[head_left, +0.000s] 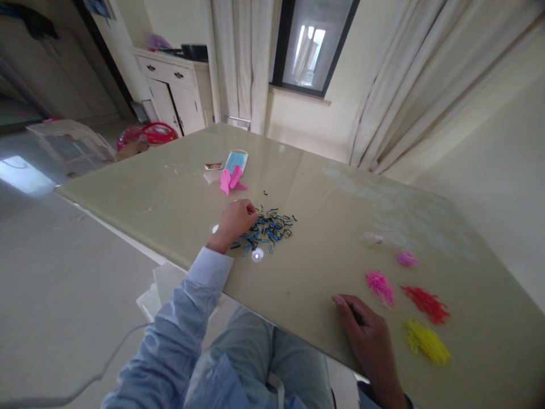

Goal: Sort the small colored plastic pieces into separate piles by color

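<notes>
A scattered pile of small black, blue and a few yellow bands (272, 226) lies on the table (306, 284). My left hand (238, 222) is at the pile's left side, its fingers closed and bent down; what they pinch, if anything, is hidden. My right hand (364, 329) rests at the table's front edge with its fingers curled together; nothing can be made out in it. To its right lie a pink bundle (380, 287), a red bundle (427, 304) and a yellow bundle (427, 341). Behind them is a pink-purple clump (407, 259).
A small clear round piece (257, 255) lies before the pile. Farther back are folded pink paper (231, 179), a blue face mask (235, 161) and a small packet (213, 166). A transparent object (374, 238) lies right of centre. A white cabinet (174, 94) stands beyond the table.
</notes>
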Motion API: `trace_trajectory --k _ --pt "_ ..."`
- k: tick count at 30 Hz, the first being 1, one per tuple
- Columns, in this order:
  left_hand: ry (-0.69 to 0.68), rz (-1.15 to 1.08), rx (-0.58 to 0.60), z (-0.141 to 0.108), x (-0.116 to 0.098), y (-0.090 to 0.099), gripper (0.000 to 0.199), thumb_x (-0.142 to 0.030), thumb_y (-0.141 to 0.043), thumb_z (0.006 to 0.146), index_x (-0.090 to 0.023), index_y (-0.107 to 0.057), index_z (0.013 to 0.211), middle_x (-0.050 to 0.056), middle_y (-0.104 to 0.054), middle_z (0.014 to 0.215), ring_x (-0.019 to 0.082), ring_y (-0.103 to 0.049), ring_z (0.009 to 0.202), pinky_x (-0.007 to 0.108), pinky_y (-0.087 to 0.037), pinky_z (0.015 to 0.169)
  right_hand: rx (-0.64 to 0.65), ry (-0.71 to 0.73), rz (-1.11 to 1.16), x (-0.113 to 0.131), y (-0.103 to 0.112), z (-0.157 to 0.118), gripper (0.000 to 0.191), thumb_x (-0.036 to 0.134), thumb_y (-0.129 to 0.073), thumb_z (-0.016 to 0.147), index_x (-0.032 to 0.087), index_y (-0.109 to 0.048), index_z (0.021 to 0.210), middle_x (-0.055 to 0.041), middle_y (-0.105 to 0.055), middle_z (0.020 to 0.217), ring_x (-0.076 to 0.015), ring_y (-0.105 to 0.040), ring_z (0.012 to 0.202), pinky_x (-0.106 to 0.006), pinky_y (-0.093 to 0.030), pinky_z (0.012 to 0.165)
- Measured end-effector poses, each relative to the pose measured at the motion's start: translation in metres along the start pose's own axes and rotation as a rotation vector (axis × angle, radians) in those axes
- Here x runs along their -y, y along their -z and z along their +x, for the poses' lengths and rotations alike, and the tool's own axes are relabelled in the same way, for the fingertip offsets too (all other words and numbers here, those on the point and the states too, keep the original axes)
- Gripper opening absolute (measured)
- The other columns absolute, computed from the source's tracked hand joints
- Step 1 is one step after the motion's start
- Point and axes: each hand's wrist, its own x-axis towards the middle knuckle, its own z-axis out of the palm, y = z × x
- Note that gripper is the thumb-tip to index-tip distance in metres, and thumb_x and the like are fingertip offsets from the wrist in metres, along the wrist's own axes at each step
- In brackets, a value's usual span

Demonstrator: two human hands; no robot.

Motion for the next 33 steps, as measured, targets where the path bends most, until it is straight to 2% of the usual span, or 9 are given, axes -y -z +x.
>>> trace_trajectory --k 4,8,14,20,24,33 --pt "-0.069 -0.148 -0.058 -0.012 0.001 0.001 0.009 -0.021 -0.062 0.075 -0.016 -0.070 0.076 0.005 -0.073 0.080 0.016 -0.062 0.069 0.027 -0.044 0.065 0.000 -0.014 -0.008 0.001 0.000 0.000 0.045 0.057 -0.055 0.088 0.019 -0.075 0.076 -0.0035 -0.073 0.067 -0.0170 -0.066 0.057 -0.021 -0.051 0.053" --pt "-0.080 -0.200 -0.070 -0.028 0.006 0.001 0.007 -0.021 -0.063 0.074 -0.016 -0.068 0.070 0.002 -0.071 0.072 0.014 -0.058 0.062 0.026 -0.040 0.060 0.010 -0.021 0.006 0.001 0.000 0.000 0.044 0.056 -0.055 0.089 0.019 -0.074 0.076 -0.0033 -0.072 0.066 -0.0172 -0.066 0.057 -0.021 -0.051 0.053" --pt "-0.058 -0.235 -0.042 -0.046 0.009 0.003 0.008 -0.020 -0.062 0.076 -0.017 -0.069 0.076 0.001 -0.070 0.071 0.013 -0.056 0.057 0.025 -0.039 0.057 0.009 -0.018 0.014 0.005 0.000 -0.001 0.044 0.056 -0.055 0.089 0.019 -0.074 0.076 -0.0035 -0.072 0.065 -0.0173 -0.065 0.056 -0.023 -0.050 0.052" --pt "-0.097 -0.273 0.002 -0.049 0.011 0.000 0.021 -0.019 -0.063 0.079 -0.017 -0.073 0.097 0.005 -0.077 0.092 0.018 -0.068 0.078 0.027 -0.050 0.072 0.018 -0.009 0.019 0.004 0.001 -0.001 0.043 0.055 -0.055 0.090 0.019 -0.074 0.077 -0.0019 -0.069 0.061 -0.0164 -0.063 0.053 -0.023 -0.048 0.052" --pt "-0.108 -0.199 0.042 -0.050 0.011 -0.002 0.022 -0.019 -0.061 0.083 -0.019 -0.078 0.098 0.006 -0.078 0.099 0.021 -0.070 0.084 0.032 -0.053 0.082 0.027 -0.018 0.022 0.004 0.001 -0.002 0.041 0.053 -0.055 0.090 0.019 -0.074 0.076 -0.0012 -0.068 0.062 -0.0158 -0.062 0.054 -0.023 -0.048 0.052" --pt "-0.068 -0.194 0.035 -0.054 0.006 -0.004 0.020 -0.022 -0.058 0.087 -0.020 -0.077 0.095 0.005 -0.078 0.096 0.021 -0.070 0.081 0.030 -0.053 0.077 0.022 -0.015 0.040 0.004 0.000 -0.003 0.041 0.053 -0.055 0.090 0.019 -0.073 0.077 -0.0011 -0.066 0.059 -0.0153 -0.060 0.053 -0.023 -0.047 0.052"
